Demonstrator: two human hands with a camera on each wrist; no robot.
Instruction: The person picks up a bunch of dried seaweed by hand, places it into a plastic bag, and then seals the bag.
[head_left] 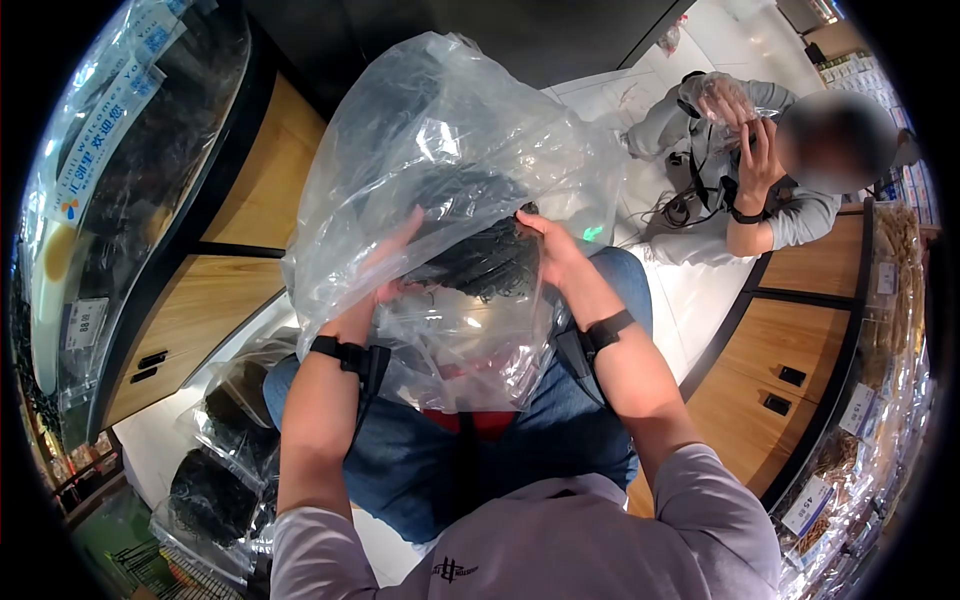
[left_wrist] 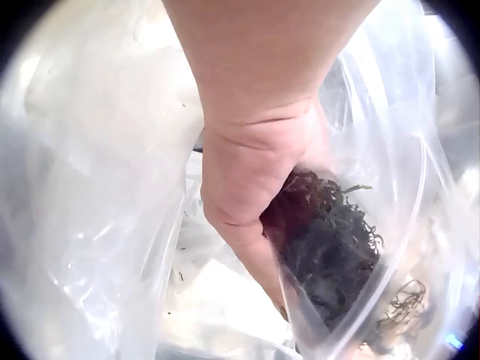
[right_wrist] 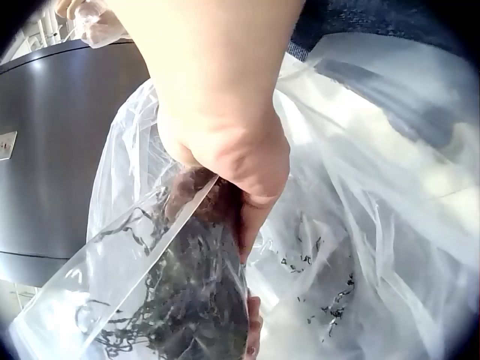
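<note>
A large clear plastic bag stands open between the person's knees. Inside its mouth is a clump of dark, curly dried seaweed, held from both sides. The left hand, seen partly through the plastic, grips the clump's left side; in the left wrist view its thumb lies along the seaweed. On the other side the right hand grips the clump, thumb at its top edge. A fold of clear plastic crosses the seaweed in the right wrist view. Most fingers of both hands are hidden behind the clump.
Loose seaweed bits lie low in the bag. More clear bags of dark goods stand on the floor at left. Wooden display cabinets flank both sides. Another person crouches at the upper right.
</note>
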